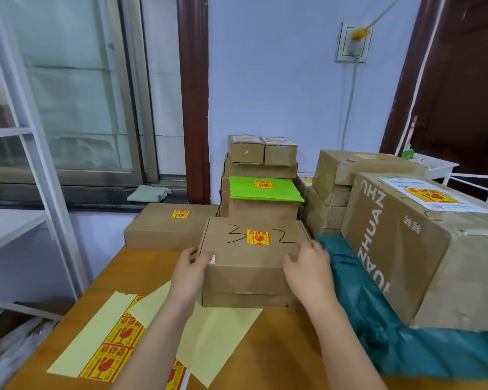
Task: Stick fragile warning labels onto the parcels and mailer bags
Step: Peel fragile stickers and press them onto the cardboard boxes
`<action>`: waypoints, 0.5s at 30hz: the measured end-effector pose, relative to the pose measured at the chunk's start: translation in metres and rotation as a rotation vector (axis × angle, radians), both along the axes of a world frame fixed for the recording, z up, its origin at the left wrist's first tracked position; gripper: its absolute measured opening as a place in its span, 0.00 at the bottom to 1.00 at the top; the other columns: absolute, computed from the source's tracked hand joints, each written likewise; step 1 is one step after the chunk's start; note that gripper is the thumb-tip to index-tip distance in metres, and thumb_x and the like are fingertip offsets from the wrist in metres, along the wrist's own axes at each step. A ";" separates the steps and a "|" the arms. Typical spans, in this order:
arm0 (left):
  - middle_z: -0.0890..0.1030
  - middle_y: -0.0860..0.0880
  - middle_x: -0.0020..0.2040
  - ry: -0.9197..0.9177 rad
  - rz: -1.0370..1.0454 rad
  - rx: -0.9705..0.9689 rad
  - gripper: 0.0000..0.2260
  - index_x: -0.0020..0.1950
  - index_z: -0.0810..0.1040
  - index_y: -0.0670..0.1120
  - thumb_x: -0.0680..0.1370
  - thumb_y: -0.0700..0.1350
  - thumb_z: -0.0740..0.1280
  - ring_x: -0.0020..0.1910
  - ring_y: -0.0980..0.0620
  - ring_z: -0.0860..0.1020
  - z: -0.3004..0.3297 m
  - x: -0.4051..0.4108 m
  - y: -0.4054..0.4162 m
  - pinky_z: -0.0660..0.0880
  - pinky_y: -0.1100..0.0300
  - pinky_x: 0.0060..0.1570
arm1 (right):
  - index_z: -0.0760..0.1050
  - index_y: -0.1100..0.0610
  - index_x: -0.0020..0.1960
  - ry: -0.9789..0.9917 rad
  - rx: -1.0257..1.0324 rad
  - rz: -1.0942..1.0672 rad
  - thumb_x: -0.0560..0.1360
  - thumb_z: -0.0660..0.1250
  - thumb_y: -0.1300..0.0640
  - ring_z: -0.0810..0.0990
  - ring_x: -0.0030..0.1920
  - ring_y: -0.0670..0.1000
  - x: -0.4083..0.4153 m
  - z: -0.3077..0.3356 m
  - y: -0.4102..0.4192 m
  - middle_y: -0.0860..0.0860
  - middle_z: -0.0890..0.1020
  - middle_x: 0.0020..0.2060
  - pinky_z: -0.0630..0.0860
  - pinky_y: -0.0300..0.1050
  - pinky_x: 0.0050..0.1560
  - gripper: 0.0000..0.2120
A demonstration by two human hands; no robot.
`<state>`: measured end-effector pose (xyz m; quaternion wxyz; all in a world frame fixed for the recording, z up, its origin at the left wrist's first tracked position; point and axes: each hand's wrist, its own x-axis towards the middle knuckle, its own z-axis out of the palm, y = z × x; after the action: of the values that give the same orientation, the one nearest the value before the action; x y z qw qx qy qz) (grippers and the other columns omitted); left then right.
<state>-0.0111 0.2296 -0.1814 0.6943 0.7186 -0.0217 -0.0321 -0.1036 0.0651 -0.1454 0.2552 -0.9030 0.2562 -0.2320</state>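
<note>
head view: label sheets (107, 347) with red-yellow fragile stickers lie nearest on wooden table (279, 350). left hand (188, 273) and right hand (307, 273) grip opposite sides of the cardboard box (251, 266) marked "32", fragile label (258, 237) stuck on top. teal mailer bag (378, 319) just right, under big carton (423, 249). behind, flat box (164, 226), green mailer (264, 188) on stacked boxes, each labelled.
</note>
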 end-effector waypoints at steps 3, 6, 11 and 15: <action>0.74 0.46 0.61 0.006 0.038 -0.020 0.19 0.69 0.69 0.44 0.80 0.47 0.62 0.55 0.48 0.71 0.000 0.002 -0.001 0.66 0.57 0.46 | 0.70 0.62 0.65 0.039 -0.020 -0.029 0.78 0.58 0.56 0.66 0.64 0.58 -0.003 -0.002 -0.002 0.58 0.72 0.63 0.65 0.52 0.64 0.17; 0.74 0.46 0.57 0.018 0.081 -0.055 0.16 0.67 0.70 0.43 0.80 0.44 0.61 0.52 0.49 0.71 0.002 0.004 0.000 0.67 0.59 0.39 | 0.70 0.64 0.64 0.018 0.028 -0.004 0.78 0.59 0.57 0.69 0.63 0.58 -0.005 -0.005 -0.005 0.59 0.73 0.60 0.68 0.51 0.62 0.17; 0.75 0.45 0.59 0.025 0.107 -0.095 0.15 0.66 0.71 0.44 0.79 0.44 0.62 0.54 0.47 0.71 -0.001 0.006 0.006 0.66 0.56 0.48 | 0.71 0.65 0.62 -0.015 0.107 0.025 0.78 0.60 0.59 0.76 0.52 0.56 -0.008 -0.005 -0.006 0.58 0.78 0.51 0.76 0.49 0.52 0.15; 0.75 0.44 0.61 0.040 0.132 -0.132 0.17 0.66 0.72 0.44 0.78 0.45 0.65 0.58 0.45 0.72 -0.003 0.006 0.013 0.67 0.54 0.49 | 0.70 0.65 0.64 -0.036 0.150 0.034 0.78 0.60 0.59 0.75 0.56 0.56 -0.010 -0.002 -0.003 0.59 0.77 0.56 0.74 0.49 0.55 0.17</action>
<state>-0.0055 0.2430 -0.1844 0.7411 0.6704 0.0374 0.0007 -0.1134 0.0621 -0.1472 0.3307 -0.8813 0.2528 -0.2238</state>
